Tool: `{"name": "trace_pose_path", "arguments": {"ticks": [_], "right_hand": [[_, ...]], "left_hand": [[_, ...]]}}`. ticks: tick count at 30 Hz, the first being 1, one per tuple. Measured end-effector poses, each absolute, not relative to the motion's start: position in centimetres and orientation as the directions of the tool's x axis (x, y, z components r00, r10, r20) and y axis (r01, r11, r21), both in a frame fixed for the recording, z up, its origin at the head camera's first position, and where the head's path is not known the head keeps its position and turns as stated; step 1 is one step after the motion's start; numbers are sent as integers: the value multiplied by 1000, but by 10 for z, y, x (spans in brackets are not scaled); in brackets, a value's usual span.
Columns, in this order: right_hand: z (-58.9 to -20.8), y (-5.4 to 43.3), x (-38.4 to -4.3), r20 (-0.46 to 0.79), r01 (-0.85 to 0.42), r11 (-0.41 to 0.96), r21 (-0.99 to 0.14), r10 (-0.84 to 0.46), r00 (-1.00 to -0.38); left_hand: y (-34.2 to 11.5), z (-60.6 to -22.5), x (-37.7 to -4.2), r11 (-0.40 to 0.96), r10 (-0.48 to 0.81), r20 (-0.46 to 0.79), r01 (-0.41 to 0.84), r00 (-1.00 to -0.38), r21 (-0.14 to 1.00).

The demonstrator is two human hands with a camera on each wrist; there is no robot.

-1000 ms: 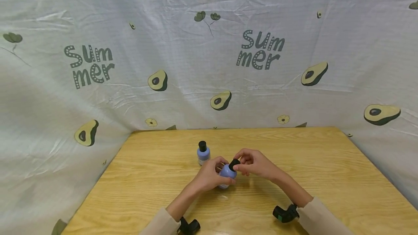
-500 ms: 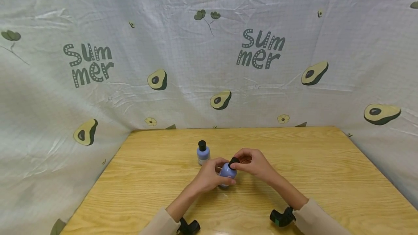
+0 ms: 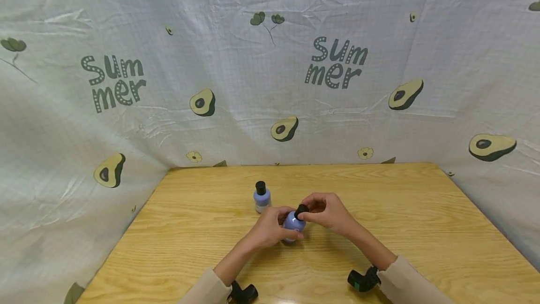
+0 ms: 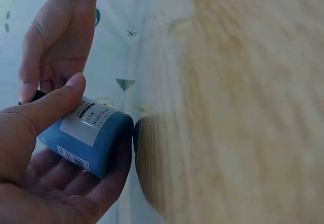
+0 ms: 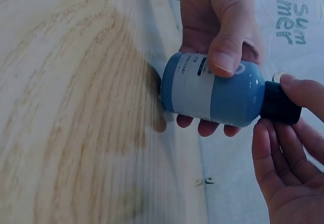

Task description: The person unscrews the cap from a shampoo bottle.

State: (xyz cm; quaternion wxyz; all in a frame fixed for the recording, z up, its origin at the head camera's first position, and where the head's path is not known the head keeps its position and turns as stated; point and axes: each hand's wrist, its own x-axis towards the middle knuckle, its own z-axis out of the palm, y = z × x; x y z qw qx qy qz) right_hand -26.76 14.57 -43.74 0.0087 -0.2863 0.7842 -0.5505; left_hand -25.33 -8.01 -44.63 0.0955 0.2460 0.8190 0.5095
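A small blue bottle (image 3: 294,222) with a white label (image 5: 192,85) leans to the right, close over the table. My left hand (image 3: 270,228) grips its body, thumb on the near side and fingers round the back. The black cap (image 5: 281,102) is on the bottle's neck, pinched between the thumb and fingers of my right hand (image 3: 326,211). In the left wrist view the cap is mostly hidden behind my left thumb (image 4: 55,100). A second blue bottle (image 3: 262,198) with a black cap stands upright just behind my left hand.
The wooden table (image 3: 202,201) extends to both sides of my hands. A pale cloth (image 3: 236,60) printed with avocados and lettering hangs behind it and along its sides. Black wrist cameras (image 3: 363,279) sit near both sleeves.
My right hand has shifted slightly left and its fingers have re-placed round the cap, which now stands a little more upright. The left hand has stayed on the bottle; the second bottle is unmoved.
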Motion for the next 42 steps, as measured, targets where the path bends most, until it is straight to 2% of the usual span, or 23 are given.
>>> {"name": "trace_pose_path", "arguments": {"ticks": [5, 13, 25, 36, 42], "right_hand": [[-436, 147, -268, 312, -458, 219, -861, -486, -817], [-435, 148, -269, 315, -468, 196, -862, -516, -797], [-433, 148, -267, 321, -478, 165, -863, -553, -769], [-435, 146, -268, 314, -456, 205, -866, -487, -815], [-436, 147, -268, 326, -471, 175, -865, -517, -792]], "left_hand": [[-81, -447, -254, 341, 515, 79, 289, -853, 895], [-80, -446, -252, 391, 502, 37, 265, -864, 881], [-81, -447, -252, 415, 500, 42, 282, -865, 865], [-82, -447, -254, 398, 507, 45, 281, -861, 873], [-82, -447, -253, 389, 508, 36, 267, -861, 882]]}}
